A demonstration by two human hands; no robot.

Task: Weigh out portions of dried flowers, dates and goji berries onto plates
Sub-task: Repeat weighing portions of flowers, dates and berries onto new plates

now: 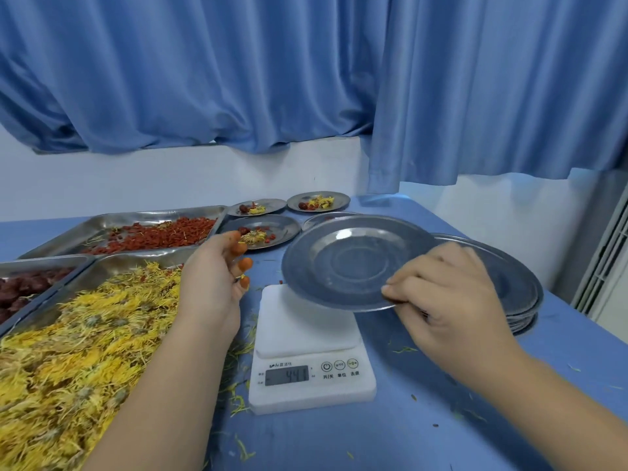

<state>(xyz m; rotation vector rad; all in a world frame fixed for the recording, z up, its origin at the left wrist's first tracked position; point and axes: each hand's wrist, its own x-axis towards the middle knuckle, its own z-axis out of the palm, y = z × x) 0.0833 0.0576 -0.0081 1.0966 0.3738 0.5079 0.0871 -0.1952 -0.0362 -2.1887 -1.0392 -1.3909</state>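
My right hand (pixel 445 294) pinches the near rim of an empty metal plate (pixel 350 263), held tilted just above the white digital scale (pixel 306 338). My left hand (pixel 214 277) hovers left of the scale with relaxed, orange-stained fingers and holds nothing. A tray of yellow dried flowers (pixel 78 334) lies at the near left, a tray of dark red dates (pixel 23 287) at the far left edge, and a tray of red goji berries (pixel 159 234) behind them. Three filled plates stand at the back (pixel 268 232), (pixel 256 208), (pixel 319 201).
A stack of empty metal plates (pixel 520 283) sits right of the scale, behind my right hand. Another plate (pixel 323 219) is partly hidden behind the held one. Petal scraps litter the blue tabletop (pixel 407 419). Blue curtains (pixel 306 79) hang behind the table.
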